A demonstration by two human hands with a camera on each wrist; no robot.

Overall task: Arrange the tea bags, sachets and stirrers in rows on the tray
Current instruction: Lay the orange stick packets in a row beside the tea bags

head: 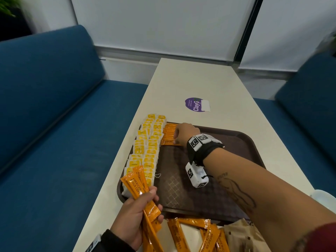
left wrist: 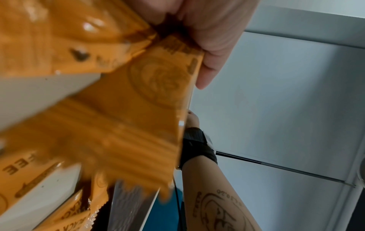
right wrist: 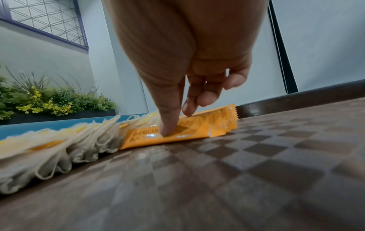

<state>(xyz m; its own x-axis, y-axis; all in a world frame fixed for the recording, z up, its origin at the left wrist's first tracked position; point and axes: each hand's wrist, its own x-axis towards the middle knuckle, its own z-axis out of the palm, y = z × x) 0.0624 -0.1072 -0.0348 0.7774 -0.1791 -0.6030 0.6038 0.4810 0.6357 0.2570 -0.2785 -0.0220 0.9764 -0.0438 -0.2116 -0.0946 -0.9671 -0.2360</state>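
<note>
The tray [head: 241, 142] lies mostly bare right of the tea bags [head: 145, 151]. The right hand [head: 183, 132] presses straight fingertips [right wrist: 166, 131] on a sachet [right wrist: 177, 132] near the far rim; the left hand [head: 134, 213] grips a bundle of sachets [head: 140, 186].

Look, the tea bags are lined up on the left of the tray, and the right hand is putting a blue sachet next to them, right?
Not quite: the sachet is orange, not blue. The right wrist view shows the right hand pressing it down with straight fingers, beside the tea bags on the left of the tray.
</note>
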